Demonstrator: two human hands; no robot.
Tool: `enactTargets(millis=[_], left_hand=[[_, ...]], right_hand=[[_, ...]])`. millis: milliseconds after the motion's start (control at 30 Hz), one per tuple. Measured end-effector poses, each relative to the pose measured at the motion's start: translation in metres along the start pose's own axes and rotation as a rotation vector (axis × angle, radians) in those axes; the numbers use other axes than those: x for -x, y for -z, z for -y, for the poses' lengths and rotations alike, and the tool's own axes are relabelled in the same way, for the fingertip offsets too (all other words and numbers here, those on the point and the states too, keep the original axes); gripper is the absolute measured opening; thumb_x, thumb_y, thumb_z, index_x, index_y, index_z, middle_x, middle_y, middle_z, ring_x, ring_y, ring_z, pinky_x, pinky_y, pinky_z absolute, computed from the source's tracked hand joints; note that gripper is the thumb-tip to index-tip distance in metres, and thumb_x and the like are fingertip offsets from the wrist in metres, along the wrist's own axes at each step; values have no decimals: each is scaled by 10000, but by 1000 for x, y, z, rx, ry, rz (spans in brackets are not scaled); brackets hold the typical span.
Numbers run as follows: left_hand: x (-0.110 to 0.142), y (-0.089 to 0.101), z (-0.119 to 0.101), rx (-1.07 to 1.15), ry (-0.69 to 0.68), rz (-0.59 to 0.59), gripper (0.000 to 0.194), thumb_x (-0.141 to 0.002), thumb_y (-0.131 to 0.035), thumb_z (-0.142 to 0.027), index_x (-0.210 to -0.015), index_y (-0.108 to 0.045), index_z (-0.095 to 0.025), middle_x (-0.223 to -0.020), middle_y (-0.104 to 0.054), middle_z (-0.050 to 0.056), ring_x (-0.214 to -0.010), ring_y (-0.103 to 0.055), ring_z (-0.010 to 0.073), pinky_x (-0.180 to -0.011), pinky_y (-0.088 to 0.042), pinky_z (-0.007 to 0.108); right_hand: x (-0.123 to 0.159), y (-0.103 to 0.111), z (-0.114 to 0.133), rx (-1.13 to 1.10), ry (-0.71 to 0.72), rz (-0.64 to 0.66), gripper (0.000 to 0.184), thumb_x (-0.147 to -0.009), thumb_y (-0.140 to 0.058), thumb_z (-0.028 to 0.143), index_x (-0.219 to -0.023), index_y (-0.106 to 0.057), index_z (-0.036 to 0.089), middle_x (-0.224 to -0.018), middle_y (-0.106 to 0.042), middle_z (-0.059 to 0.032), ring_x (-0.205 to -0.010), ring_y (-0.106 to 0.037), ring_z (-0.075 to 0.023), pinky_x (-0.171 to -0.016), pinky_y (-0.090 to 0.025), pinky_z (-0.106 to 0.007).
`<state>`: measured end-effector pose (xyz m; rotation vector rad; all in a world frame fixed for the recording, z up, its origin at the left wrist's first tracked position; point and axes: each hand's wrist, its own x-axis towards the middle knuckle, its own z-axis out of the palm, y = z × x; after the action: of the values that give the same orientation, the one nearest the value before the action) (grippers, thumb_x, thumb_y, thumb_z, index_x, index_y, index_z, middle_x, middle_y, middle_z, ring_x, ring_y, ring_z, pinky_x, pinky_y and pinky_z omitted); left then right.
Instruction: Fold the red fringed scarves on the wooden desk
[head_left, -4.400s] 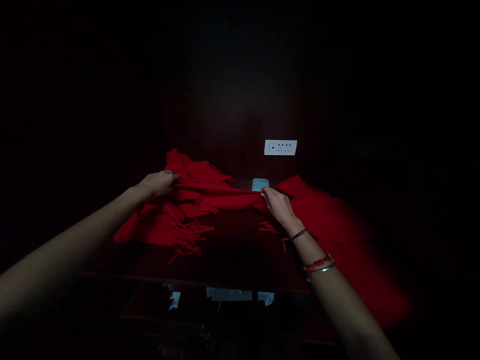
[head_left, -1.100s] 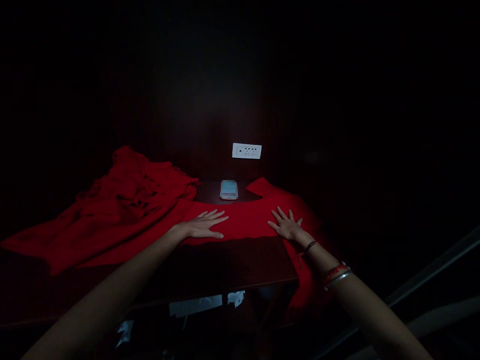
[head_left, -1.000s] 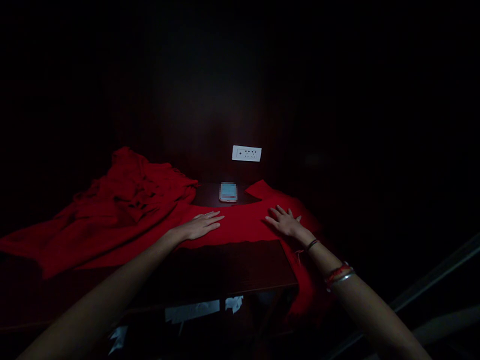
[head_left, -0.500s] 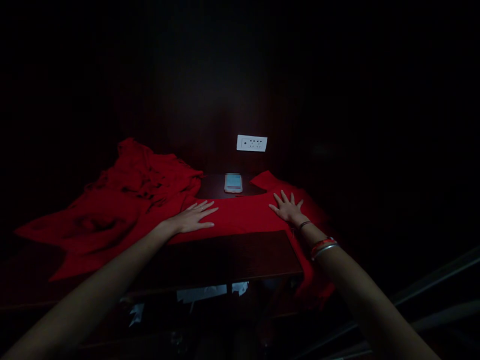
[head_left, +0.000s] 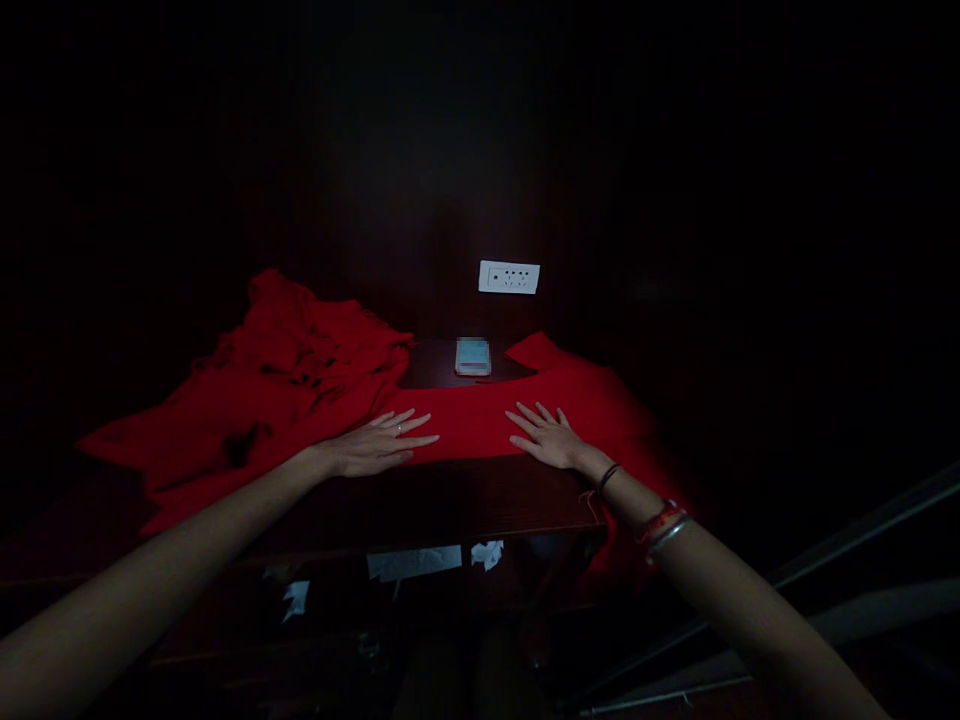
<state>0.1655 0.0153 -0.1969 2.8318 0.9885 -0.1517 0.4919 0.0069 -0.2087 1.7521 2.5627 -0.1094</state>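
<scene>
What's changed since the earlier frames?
The left hand and right hand have let go of the red cloth; its middle strip came down from a raised pull and lies flat under open palms. The right hand last shifted left. Phone and wall socket stayed put.

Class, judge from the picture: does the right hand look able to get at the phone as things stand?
Probably yes: the right hand lies open on the red cloth, and the phone lies just beyond the cloth's far edge, with nothing visible covering it.
</scene>
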Motion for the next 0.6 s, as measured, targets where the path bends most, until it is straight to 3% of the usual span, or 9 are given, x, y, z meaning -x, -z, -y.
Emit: enactTargets(millis=[100, 200, 267, 400, 600], left_hand=[[-3, 2, -7, 5, 14, -36, 396, -848, -237, -406, -1240, -270, -365, -1371, -71, -40, -1237, -51, 242, -974, -118, 443], [-22, 1, -23, -29, 89, -260, 392, -854, -223, -366, -1182, -417, -275, -1352, -197, -4, -1224, -165, 186, -992, -144, 350], [-37, -2, -33, -35, 147, -367, 415, -849, -230, -376, -1194, -410, -231, -1341, -231, 27, -1210, -211, 171, -990, -162, 319], [-55, -12, -37, 2, 218, -222, 526, -804, -256, -517, -1272, -248, -279, -1355, -180, 39, -1227, -137, 237, -968, -157, 418], [-44, -11, -21, 50, 178, -67, 680, -719, -269, -646, -1293, -133, -308, -1369, -56, 55, -1230, -18, 284, -957, -105, 460]], right_hand=[[-1, 6, 0, -17, 6, 30, 647, -726, -100, 655, -1294, -112, 346, -1375, -71, 13, -1228, -29, -298, -947, -29, -533], [-3, 15, 6, -51, 9, 49, 675, -715, -101, 668, -1296, -136, 327, -1375, -91, -8, -1229, -36, -301, -936, -37, -550], [-6, 19, 13, -57, 20, -13, 687, -710, -102, 672, -1297, -145, 317, -1374, -100, -12, -1230, -37, -295, -929, -40, -561], [-9, 12, 26, -49, -11, -65, 736, -690, -112, 693, -1307, -113, 291, -1374, -104, -20, -1227, -48, -307, -921, -68, -568], [-5, -5, 18, -17, -65, -56, 729, -693, -96, 690, -1306, -121, 296, -1373, -107, -10, -1224, -47, -317, -932, -54, -557]])
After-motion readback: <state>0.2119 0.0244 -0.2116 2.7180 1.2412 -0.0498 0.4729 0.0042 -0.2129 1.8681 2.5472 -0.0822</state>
